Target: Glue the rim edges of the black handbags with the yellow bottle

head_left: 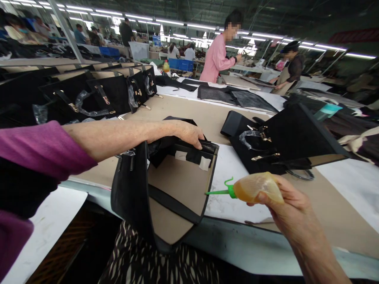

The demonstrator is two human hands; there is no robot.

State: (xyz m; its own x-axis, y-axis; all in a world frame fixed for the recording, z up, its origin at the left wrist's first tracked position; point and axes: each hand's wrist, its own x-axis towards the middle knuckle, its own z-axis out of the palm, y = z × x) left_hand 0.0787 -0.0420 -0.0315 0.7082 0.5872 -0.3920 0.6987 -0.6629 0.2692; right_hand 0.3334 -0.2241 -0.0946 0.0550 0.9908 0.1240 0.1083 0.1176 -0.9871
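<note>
A black bag (pixel 130 189) lies tipped at the table's front edge, its open side showing a beige lining (pixel 177 177) with a black strap across it and two pale patches near the far rim. My left hand (pixel 188 134) grips the far rim of this bag, fingers bent over it. In my right hand (pixel 284 197) is a soft bottle of amber liquid (pixel 256 187), held sideways with fingers wrapped round it. Its green nozzle (pixel 219 192) points left, and the tip touches or nearly touches the bag's right edge.
Black bags with metal clasps (pixel 109 92) stand in rows at the left. Another black bag (pixel 293 138) lies at the right. White paper (pixel 237 209) and beige board cover the table. A person in pink (pixel 217 59) stands beyond.
</note>
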